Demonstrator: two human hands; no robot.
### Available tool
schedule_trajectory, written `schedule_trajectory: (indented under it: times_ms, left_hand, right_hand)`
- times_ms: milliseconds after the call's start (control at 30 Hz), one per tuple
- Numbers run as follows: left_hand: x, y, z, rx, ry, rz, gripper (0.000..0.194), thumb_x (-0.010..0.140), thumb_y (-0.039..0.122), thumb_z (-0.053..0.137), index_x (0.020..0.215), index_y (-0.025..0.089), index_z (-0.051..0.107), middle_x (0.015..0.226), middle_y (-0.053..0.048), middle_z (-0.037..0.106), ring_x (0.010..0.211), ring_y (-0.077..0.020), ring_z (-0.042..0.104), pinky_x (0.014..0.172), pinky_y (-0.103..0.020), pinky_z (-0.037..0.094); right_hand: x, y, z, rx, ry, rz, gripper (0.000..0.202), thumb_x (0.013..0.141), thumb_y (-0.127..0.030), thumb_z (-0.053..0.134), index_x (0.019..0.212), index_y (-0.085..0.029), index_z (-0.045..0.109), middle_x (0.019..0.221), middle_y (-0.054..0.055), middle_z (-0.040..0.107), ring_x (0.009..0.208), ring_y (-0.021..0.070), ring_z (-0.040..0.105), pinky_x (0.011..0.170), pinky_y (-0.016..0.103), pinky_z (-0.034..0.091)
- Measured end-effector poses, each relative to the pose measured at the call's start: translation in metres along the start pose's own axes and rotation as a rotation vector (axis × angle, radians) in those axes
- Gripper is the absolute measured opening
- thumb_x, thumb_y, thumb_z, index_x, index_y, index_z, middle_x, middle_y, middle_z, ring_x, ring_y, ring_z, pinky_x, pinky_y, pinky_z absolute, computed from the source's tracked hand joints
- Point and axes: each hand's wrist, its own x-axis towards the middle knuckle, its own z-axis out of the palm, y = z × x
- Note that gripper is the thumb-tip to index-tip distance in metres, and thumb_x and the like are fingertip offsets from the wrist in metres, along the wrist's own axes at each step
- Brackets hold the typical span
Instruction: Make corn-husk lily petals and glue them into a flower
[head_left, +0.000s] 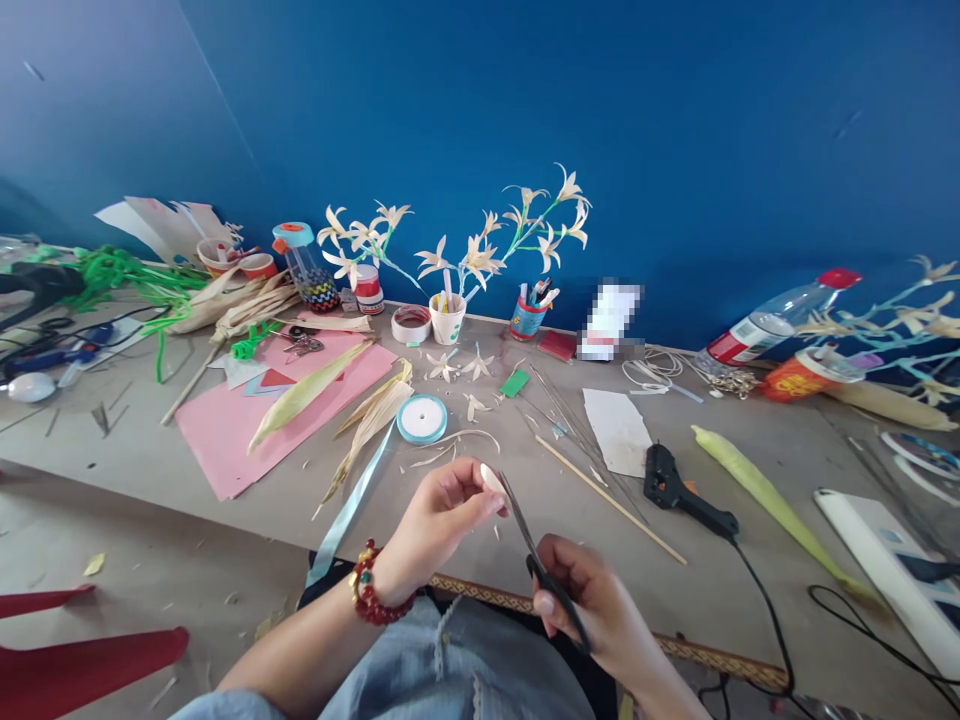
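Note:
Near the table's front edge my left hand [457,510] pinches a small pale petal-shaped piece of corn husk [492,479] between thumb and fingers. My right hand [581,595] is closed round the black handles of a pair of scissors [519,515]. The blades point up and left, and their tips lie right beside the husk piece; whether they touch it I cannot tell. Beyond my hands lie a roll of light blue ribbon [421,419], its loose end trailing to the table edge, and several small husk flowers [442,367].
Husk flowers on stems stand in a paper cup [448,322] at the back. To the right lie a black glue gun [686,495], a green corn husk [772,495], a wooden stick [611,500] and a white card [617,430]. Pink paper [217,440] with husks is on the left.

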Motion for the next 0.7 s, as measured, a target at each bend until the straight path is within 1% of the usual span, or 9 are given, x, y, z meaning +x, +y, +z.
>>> schedule_trajectory:
  times_ms: [67, 167, 400, 567, 700]
  left_hand:
    - [0.0004, 0.0016, -0.0002, 0.011, -0.014, -0.002, 0.021, 0.084, 0.031, 0.071, 0.075, 0.016, 0.060, 0.077, -0.004, 0.064, 0.074, -0.0150, 0.055, 0.074, -0.027, 0.042]
    - [0.0007, 0.0035, 0.0006, 0.025, -0.014, -0.012, 0.024, 0.082, 0.034, 0.073, 0.074, 0.015, 0.061, 0.076, -0.004, 0.063, 0.071, -0.0147, 0.054, 0.072, -0.027, 0.042]
    - [-0.0001, 0.0039, 0.0016, 0.043, -0.001, -0.027, 0.027, 0.080, 0.039, 0.073, 0.073, 0.016, 0.061, 0.075, -0.004, 0.062, 0.070, -0.0148, 0.053, 0.071, -0.027, 0.042]
    - [0.0006, 0.0050, 0.0033, 0.053, -0.014, -0.029, 0.027, 0.081, 0.039, 0.073, 0.073, 0.016, 0.060, 0.074, -0.004, 0.061, 0.070, -0.0147, 0.052, 0.070, -0.027, 0.041]
    - [0.0010, 0.0052, 0.0040, 0.057, -0.023, -0.026, 0.027, 0.081, 0.038, 0.073, 0.073, 0.016, 0.059, 0.075, -0.003, 0.061, 0.069, -0.0144, 0.051, 0.069, -0.027, 0.041]
  right_hand:
    - [-0.0013, -0.0016, -0.0026, 0.011, -0.025, -0.008, 0.061, 0.065, -0.076, 0.072, 0.068, -0.022, 0.043, 0.054, -0.005, 0.052, 0.046, 0.0085, 0.042, 0.047, 0.022, 0.028]
    - [-0.0018, -0.0044, -0.0042, 0.009, -0.044, -0.014, 0.062, 0.065, -0.076, 0.072, 0.068, -0.022, 0.043, 0.054, -0.005, 0.051, 0.047, 0.0084, 0.040, 0.046, 0.022, 0.027]
    - [-0.0001, -0.0032, -0.0029, -0.038, -0.012, -0.028, 0.062, 0.064, -0.077, 0.072, 0.067, -0.022, 0.043, 0.056, -0.006, 0.045, 0.048, 0.0091, 0.038, 0.046, 0.023, 0.025]
    - [-0.0011, -0.0009, -0.0031, -0.027, -0.019, -0.007, 0.059, 0.065, -0.073, 0.073, 0.067, -0.022, 0.042, 0.053, -0.006, 0.047, 0.046, 0.0087, 0.038, 0.046, 0.022, 0.025]
    - [-0.0011, 0.0021, -0.0036, -0.034, -0.001, -0.015, 0.057, 0.066, -0.067, 0.077, 0.065, -0.023, 0.041, 0.051, -0.007, 0.047, 0.045, 0.0083, 0.038, 0.044, 0.021, 0.025]
